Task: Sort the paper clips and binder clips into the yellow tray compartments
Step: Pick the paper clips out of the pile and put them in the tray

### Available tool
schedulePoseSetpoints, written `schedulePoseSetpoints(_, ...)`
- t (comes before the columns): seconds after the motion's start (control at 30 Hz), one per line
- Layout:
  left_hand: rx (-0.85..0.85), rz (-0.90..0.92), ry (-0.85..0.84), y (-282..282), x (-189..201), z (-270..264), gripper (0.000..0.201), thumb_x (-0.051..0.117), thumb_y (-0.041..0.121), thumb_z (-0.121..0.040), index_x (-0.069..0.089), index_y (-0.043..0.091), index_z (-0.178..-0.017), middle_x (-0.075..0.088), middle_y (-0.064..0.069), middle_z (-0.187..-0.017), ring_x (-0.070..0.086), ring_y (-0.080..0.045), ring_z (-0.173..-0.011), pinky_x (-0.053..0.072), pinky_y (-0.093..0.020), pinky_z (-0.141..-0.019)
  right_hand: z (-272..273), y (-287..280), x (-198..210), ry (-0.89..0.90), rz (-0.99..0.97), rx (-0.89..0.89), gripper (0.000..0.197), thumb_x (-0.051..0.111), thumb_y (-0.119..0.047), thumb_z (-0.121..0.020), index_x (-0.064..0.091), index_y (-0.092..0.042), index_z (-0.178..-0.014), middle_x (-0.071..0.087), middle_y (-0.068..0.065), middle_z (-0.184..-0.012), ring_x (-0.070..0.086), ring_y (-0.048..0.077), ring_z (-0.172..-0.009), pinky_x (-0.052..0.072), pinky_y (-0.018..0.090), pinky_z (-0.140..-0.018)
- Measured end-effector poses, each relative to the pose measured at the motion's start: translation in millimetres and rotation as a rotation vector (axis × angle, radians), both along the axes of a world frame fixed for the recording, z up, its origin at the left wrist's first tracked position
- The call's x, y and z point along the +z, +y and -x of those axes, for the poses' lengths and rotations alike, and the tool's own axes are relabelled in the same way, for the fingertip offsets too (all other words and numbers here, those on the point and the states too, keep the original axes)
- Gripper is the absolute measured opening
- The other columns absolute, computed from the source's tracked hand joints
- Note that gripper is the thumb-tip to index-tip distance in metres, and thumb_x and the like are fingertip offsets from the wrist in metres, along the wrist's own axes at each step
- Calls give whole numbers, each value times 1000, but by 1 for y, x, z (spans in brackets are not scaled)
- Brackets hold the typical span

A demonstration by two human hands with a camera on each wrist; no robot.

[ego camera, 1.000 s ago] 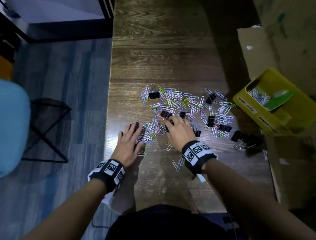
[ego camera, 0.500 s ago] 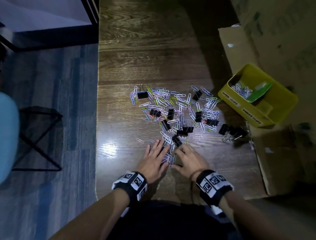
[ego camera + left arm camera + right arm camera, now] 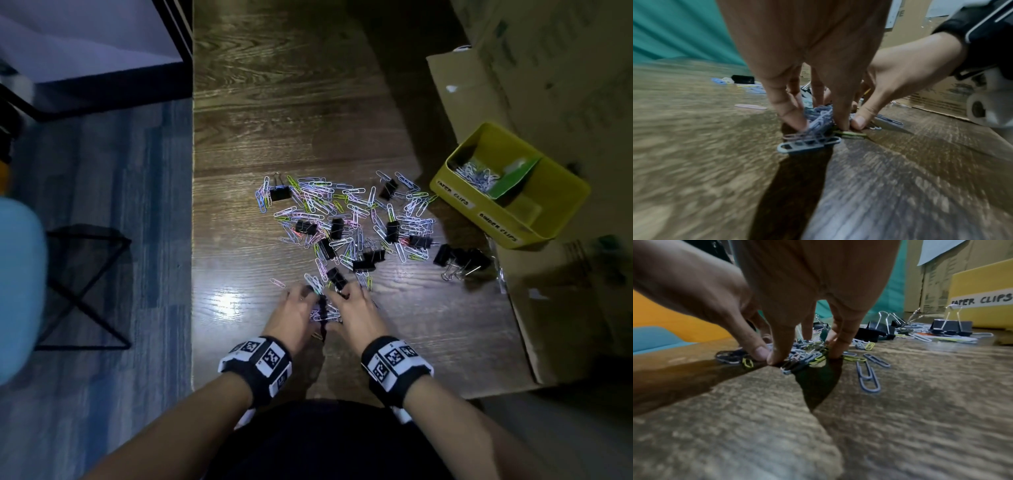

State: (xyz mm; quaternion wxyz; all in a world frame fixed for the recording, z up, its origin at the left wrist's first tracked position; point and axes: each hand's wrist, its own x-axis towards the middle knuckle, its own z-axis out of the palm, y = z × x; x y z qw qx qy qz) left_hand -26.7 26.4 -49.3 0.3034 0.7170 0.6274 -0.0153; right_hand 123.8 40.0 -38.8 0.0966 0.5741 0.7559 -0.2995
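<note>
both hands gather a small heap of paper clips (image 3: 813,125) on the near part of the wooden table (image 3: 274,102): the left hand (image 3: 291,317) and right hand (image 3: 356,317) pinch it with curled fingers. thin looped wires, blue, lilac, yellow-green. the yellow tray (image 3: 561,192) sits far right.

Clip scatter (image 3: 346,219) mid-table (image 3: 274,102); tray (image 3: 455,195) right of it; both hands at scatter's near edge.

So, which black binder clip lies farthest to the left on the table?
The binder clip at the spread's far-left corner, wire handles pointing away from the person; every other black clip lies further right.
</note>
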Motion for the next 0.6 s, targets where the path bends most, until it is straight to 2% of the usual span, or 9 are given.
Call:
schedulePoseSetpoints(0.1, -14, -31, -79, 0, 0, -2, 35, 63, 13, -82, 60, 12, -117, 53, -7, -116, 55, -27, -104, 45, -34, -90, -2, -1, -6, 46, -34, 58, 49, 59, -7, -86, 49, -20, -132, 50, 14, -126, 43, 31, -121, 41, 40, -98)
schedulePoseSetpoints(0.23, -18, -86, -181, 4, 2, 8, 26, 64, 15, -84, 67, 14, -110, 66, -6, -109, 61, -23, -101, 44, -28, -91, -13, 2, -15, 115, -39, 86, 49, 58, 10, -78, 60, -12, -122, 61, 13, -123, 57, 32, -113, 49, 39, -91)
schedulePoseSetpoints(0.33, -27, -76, -187, 10, 6, 15, 23, 62, 13, -85, 68, 16, -107, 70, -4, -100, 64, -19, -92, 44, -21, -84, -22, 10, -6, 181, 37, 62, 32, 53, 1, -88, 62, -6, -119, 64, 17, -116, 59, 32, -107, 47, 36, -90)
schedulePoseSetpoints(0.4, 6, -41, -203, 15, 7, 20, 23, 64, 11, -83, 70, 15, -104, 71, -4, -91, 65, -17, -81, 50, -23, -80, -30, 14, -2, 232, 63, -29, 33, 59, -3, -88, 62, -9, -121, 66, 14, -116, 63, 26, -104, 47, 29, -91)
schedulePoseSetpoints(0.43, 45, -19, -223, 18, 7, 22, 22, 67, 10, -80, 71, 14, -101, 71, -3, -85, 64, -15, -76, 51, -23, -76, -34, 16, -1, 253, 70, -80, 34, 63, -8, -87, 62, -11, -121, 66, 12, -117, 64, 23, -103, 48, 26, -92)
schedulePoseSetpoints(0.53, 262, 154, -351, 26, 5, 28, 24, 76, 7, -73, 73, 11, -96, 67, 4, -72, 58, -4, -63, 44, -8, -63, -45, 19, 10, 311, 167, -264, 35, 69, -20, -83, 65, -11, -117, 66, 11, -117, 65, 21, -99, 49, 27, -93)
schedulePoseSetpoints(0.6, 392, 283, -515, 31, 2, 32, 21, 78, 3, -69, 72, 15, -85, 65, 9, -66, 58, -1, -58, 45, -15, -63, -54, 23, 19, 371, 219, -373, 37, 71, -22, -81, 65, -13, -116, 67, 10, -115, 65, 20, -95, 47, 22, -87)
